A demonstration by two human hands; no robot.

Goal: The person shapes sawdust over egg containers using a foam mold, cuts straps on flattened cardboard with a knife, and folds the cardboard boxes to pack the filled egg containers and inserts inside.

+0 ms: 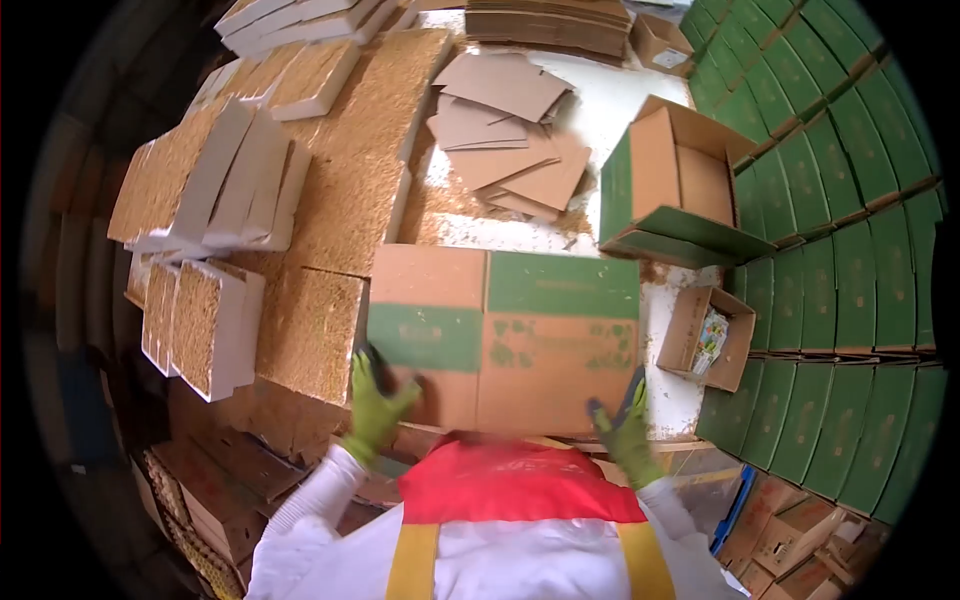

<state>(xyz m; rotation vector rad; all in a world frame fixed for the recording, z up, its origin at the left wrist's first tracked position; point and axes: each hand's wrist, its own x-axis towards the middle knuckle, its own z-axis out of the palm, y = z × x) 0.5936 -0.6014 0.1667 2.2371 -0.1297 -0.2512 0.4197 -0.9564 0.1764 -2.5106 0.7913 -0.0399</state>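
Observation:
A flat brown and green cardboard box [560, 345] lies on the white work surface right in front of me. My left hand [378, 402], in a green glove with dark fingertips, is at the box's left edge, fingers spread. At the lower right edge is my right hand [625, 425], gloved the same way, its thumb and fingers apart. Neither hand is wrapped round anything. Beyond the flat box lies a loose pile of cardboard sheets [520, 135], and an open green and brown box [650, 180] stands to the right of the pile.
White blocks with crumbly brown tops [180, 180] stand on the left. Green boxes [850, 270] are stacked in rows along the right. A small open box [683, 335] holds printed packets [711, 338]. Flat cardboard [545, 28] is stacked at the back.

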